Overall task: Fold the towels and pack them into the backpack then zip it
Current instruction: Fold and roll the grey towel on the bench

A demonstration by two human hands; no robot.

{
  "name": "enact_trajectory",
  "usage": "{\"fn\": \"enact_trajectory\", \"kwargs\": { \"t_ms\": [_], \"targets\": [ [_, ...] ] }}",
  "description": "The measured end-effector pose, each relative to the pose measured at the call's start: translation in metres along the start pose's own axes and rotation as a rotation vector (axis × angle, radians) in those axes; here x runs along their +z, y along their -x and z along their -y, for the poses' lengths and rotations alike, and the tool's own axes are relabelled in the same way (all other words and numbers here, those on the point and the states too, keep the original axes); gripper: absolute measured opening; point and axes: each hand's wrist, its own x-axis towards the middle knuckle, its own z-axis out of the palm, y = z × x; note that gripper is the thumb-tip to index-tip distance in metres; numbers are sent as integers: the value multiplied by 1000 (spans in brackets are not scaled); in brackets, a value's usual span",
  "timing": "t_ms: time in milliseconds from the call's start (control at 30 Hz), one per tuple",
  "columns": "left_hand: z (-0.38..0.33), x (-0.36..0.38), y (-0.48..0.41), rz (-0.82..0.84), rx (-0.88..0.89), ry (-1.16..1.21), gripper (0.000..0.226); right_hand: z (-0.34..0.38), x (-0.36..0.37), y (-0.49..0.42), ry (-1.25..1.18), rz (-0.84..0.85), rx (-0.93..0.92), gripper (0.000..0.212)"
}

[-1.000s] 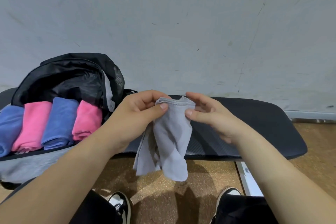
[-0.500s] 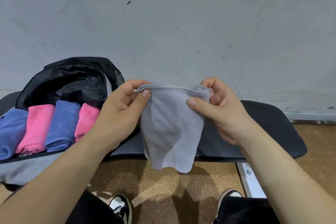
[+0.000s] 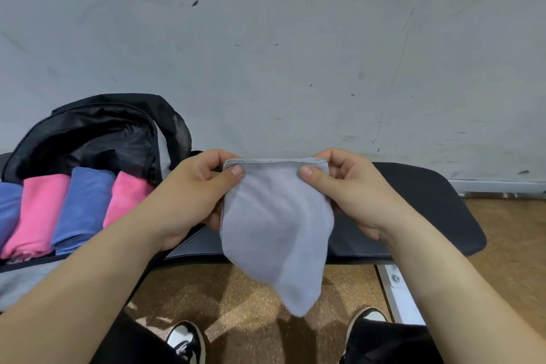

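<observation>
Grey towel (image 3: 274,227) hangs in the air between both hands, in front of the black bench (image 3: 428,210). The left hand (image 3: 192,195) pinches one top corner and the right hand (image 3: 354,195) the other, so the stitched hem runs taut and level from grip to grip, probably to square it for folding. Below the grips it droops to a loose tip pointing floorward, long axis vertical. Beyond the left grip, the open backpack (image 3: 97,133) holds folded pink and blue towels (image 3: 85,210).
</observation>
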Motion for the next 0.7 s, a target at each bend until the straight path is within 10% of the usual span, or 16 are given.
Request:
{"fn": "enact_trajectory", "kwargs": {
  "t_ms": [400,700],
  "targets": [
    [-4,8,-111,-345,300,-413,14,-28,-11,-87,292,-543,-263,18],
    [22,4,-100,-250,240,-559,14,-52,-21,-86,564,-351,-280,18]
  ]
}}
